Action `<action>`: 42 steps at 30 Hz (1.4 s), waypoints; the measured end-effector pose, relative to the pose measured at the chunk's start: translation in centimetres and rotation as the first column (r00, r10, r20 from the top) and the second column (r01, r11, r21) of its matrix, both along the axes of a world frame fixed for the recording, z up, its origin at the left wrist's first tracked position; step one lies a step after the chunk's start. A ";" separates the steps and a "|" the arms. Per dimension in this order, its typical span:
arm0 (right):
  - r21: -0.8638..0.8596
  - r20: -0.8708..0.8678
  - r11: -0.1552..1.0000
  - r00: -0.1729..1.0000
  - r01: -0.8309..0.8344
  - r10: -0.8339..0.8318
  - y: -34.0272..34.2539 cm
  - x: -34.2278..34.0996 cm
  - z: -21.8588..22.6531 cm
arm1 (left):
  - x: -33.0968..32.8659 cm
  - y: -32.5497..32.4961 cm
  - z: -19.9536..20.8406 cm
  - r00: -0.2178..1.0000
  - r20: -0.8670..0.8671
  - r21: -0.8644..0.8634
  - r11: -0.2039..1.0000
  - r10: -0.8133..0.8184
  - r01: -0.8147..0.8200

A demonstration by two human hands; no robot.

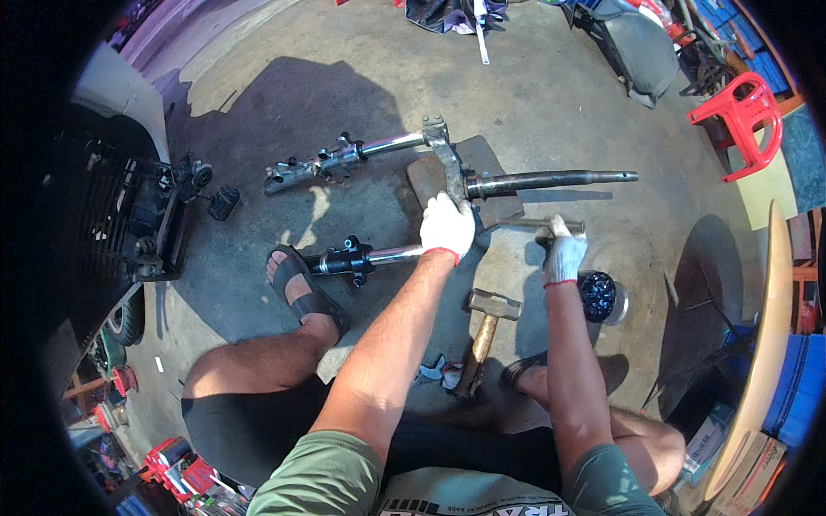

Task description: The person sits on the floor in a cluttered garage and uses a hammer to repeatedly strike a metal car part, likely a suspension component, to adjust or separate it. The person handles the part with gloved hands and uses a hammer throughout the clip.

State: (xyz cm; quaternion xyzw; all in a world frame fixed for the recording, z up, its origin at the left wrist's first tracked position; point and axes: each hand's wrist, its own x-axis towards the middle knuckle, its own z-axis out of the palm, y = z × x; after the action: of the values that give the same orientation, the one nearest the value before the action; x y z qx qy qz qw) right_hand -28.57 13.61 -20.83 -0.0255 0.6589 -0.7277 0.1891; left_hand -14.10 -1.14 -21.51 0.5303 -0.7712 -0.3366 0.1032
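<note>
A: Head view: what is held?

B: The fork (pixel 447 176), on the floor at 12 o'clock, is clamped by the left hand (pixel 446 226); a rod (pixel 527 224) is gripped by the right hand (pixel 564 249).

A: The step?

B: Seemingly, something is being driven out. The hammer (pixel 486 322), at 6 o'clock, would be needed.

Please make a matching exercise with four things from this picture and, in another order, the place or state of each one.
Things:
1. left hand
2. right hand
3. hammer
4. red plastic chair

Places or states:
A. lying on the floor between the two forearms
B. grips a thin metal rod
C. rests on the fork bracket
D. stands at the upper right

Pairs: 1-C, 2-B, 3-A, 4-D
</note>
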 end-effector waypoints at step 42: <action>-0.045 0.534 0.854 0.709 -0.519 0.460 10.7 10.3 -3.8 | 5.5 7.5 8.4 0.865 -0.320 -0.184 0.921 -0.387 0.344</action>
State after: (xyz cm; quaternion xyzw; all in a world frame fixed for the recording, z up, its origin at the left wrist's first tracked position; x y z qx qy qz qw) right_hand -18.27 24.33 -24.68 0.0114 0.5891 -0.5926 0.5493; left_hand -8.64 6.39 -13.07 0.2987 -0.8458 -0.3915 0.2050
